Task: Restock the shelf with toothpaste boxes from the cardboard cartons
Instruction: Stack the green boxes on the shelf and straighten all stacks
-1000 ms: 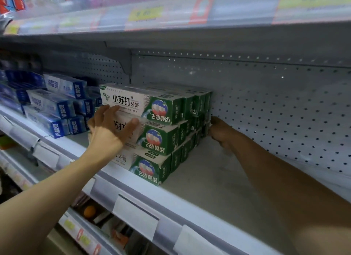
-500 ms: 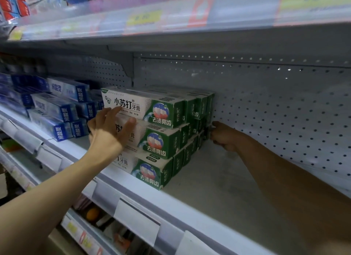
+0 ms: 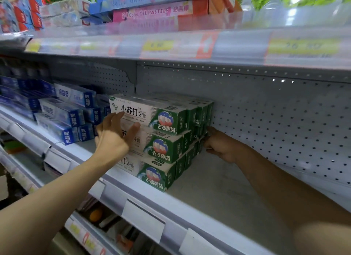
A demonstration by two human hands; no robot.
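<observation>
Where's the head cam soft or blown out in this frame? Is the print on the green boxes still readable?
Head view: the price strip on the upper shelf is smeared and washed out, labels unreadable; the blue boxes at left are blurred; shelf lines bow from the wide lens. The green boxes are sharp, their print readable. The left hand is well lit, the right hand sits in shadow.

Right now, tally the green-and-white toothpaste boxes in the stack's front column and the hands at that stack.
Green-and-white boxes: 3 (top box, middle box, bottom box)
Hands: 2 (left hand, right hand)
Total: 5
</observation>
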